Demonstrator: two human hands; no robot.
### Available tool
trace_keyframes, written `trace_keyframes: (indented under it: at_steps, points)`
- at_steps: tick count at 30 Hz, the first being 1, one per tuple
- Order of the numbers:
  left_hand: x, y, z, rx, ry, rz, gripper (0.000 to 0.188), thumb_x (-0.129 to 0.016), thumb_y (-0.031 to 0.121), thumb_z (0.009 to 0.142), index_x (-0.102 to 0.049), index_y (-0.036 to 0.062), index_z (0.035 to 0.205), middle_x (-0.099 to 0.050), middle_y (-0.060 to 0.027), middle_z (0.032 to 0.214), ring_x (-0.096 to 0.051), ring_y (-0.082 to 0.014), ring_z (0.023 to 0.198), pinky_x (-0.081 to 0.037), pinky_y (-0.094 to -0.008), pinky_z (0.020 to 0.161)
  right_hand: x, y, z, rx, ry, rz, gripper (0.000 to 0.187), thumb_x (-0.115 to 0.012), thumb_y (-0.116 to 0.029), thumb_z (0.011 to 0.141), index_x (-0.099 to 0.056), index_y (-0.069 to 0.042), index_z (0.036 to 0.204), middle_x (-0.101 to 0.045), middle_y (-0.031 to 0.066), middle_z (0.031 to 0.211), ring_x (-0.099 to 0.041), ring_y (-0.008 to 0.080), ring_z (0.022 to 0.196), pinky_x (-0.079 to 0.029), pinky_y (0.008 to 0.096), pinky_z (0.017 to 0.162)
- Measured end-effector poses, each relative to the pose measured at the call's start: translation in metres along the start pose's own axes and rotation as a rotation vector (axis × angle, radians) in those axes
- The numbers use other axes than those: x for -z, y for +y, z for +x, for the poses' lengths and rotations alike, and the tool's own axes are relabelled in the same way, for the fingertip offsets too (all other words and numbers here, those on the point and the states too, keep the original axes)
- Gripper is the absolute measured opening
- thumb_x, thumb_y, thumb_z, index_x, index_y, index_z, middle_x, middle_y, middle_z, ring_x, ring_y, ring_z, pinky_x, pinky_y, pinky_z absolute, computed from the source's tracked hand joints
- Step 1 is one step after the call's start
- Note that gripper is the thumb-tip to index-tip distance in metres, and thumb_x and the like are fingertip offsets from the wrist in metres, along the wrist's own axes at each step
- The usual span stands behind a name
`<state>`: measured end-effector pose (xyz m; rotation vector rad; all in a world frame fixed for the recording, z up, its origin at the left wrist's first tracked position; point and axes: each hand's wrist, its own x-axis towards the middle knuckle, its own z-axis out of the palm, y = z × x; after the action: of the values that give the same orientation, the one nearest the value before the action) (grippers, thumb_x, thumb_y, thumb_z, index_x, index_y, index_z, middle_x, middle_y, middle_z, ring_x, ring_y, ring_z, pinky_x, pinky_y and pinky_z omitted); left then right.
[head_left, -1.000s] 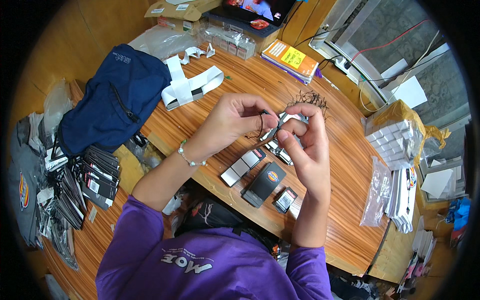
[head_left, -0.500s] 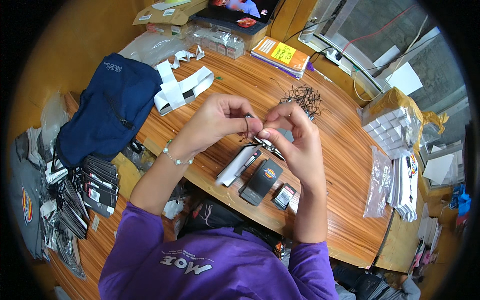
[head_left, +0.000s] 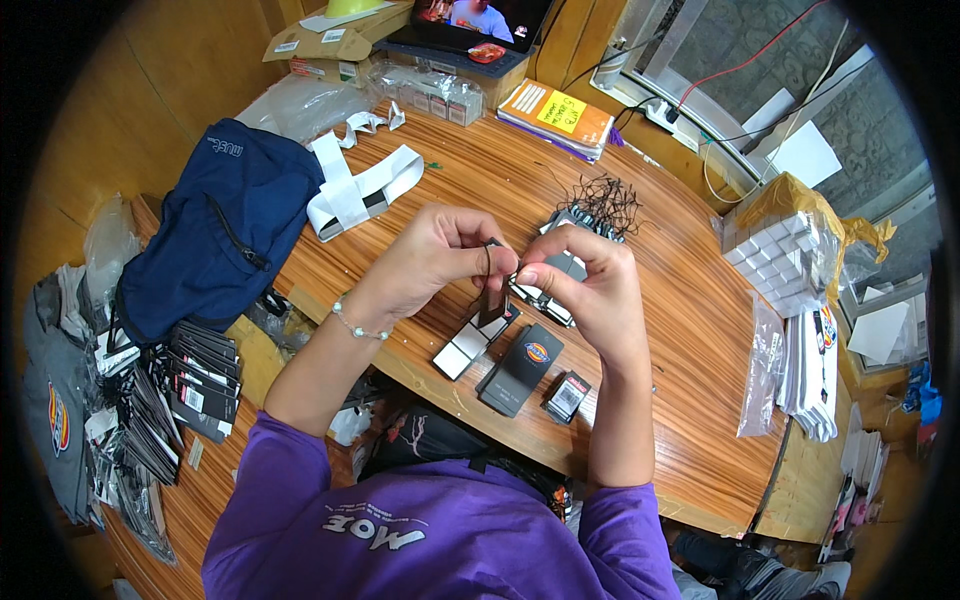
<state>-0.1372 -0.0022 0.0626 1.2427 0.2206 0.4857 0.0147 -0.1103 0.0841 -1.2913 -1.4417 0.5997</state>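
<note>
Above the near edge of the table, my left hand (head_left: 445, 262) and my right hand (head_left: 592, 285) meet with thumbs and fingers pinched. Between them is the black string (head_left: 489, 262) of a dark hang tag (head_left: 493, 303), which dangles edge-on below my left fingers. The exact spot where the string is pinched is hidden by the fingertips. Beneath my hands lie a stack of dark hang tags (head_left: 520, 372) with a red and yellow emblem, a small stack of black and white labels (head_left: 567, 397), and white tags (head_left: 462, 350). Partly behind my right hand is a pile of strung tags (head_left: 562, 262).
Black strings (head_left: 608, 205) spread over the far side of that pile. A navy bag (head_left: 220, 220) and more dark tags (head_left: 200, 385) are at left. White card strips (head_left: 365, 185), notebooks (head_left: 560, 118) and a laptop (head_left: 470, 35) stand farther back. Wrapped white boxes (head_left: 780, 255) sit right.
The dark tag has swung from flatter to hanging nearly straight down. Both hands have moved slightly, the left one lower, still pinching together.
</note>
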Motion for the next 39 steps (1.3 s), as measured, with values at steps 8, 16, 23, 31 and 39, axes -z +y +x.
trace_keyframes:
  at_steps: [8,16,23,31,39]
  points:
    - [0.002,-0.003,0.001,0.012,-0.044,-0.013,0.01,-0.062,0.01,0.081,-0.062,0.0005,0.079,-0.061,-0.003,0.071,-0.056,-0.007,0.063,-0.046,-0.0188,0.06,0.002,0.001,0.0,0.002,-0.022,-0.004,0.011,-0.068,-0.007,0.073,-0.061,0.0,0.073,-0.06,0.0033,0.066,-0.054,0.0084,0.063,-0.044,0.0234,0.059]
    - [-0.006,-0.003,0.005,-0.126,0.033,0.109,0.018,-0.056,0.02,0.087,-0.057,0.0023,0.082,-0.054,0.0012,0.071,-0.05,-0.0051,0.064,-0.042,-0.0183,0.06,0.002,0.002,0.002,0.018,-0.078,0.053,0.014,-0.061,-0.012,0.081,-0.057,0.001,0.082,-0.058,0.0036,0.073,-0.052,0.0085,0.07,-0.044,0.0252,0.064]
    - [-0.009,-0.001,0.004,-0.084,0.019,0.087,0.025,-0.061,0.028,0.083,-0.052,0.0063,0.077,-0.05,0.0029,0.067,-0.047,-0.0043,0.06,-0.037,-0.017,0.056,0.003,0.011,0.001,-0.146,-0.14,0.322,0.013,-0.062,-0.013,0.08,-0.06,-0.001,0.079,-0.058,-0.0005,0.07,-0.048,0.0053,0.063,-0.04,0.0218,0.057]
    - [-0.005,0.0,0.0,-0.06,-0.037,-0.033,0.013,-0.06,0.013,0.084,-0.054,0.0041,0.078,-0.055,0.0004,0.071,-0.051,-0.0054,0.061,-0.042,-0.018,0.056,0.002,0.01,0.001,-0.135,-0.128,0.276,0.012,-0.065,-0.013,0.079,-0.061,-0.002,0.078,-0.057,-0.0015,0.066,-0.048,0.0034,0.058,-0.038,0.0196,0.05]
    - [-0.008,0.0,-0.001,-0.043,-0.048,-0.034,0.011,-0.06,0.012,0.083,-0.055,0.0036,0.079,-0.056,0.0004,0.069,-0.053,-0.0053,0.06,-0.042,-0.017,0.058,0.004,0.009,0.002,-0.098,-0.102,0.293,0.011,-0.064,-0.011,0.079,-0.059,-0.001,0.08,-0.057,-0.0009,0.069,-0.05,0.0038,0.062,-0.04,0.0193,0.055]
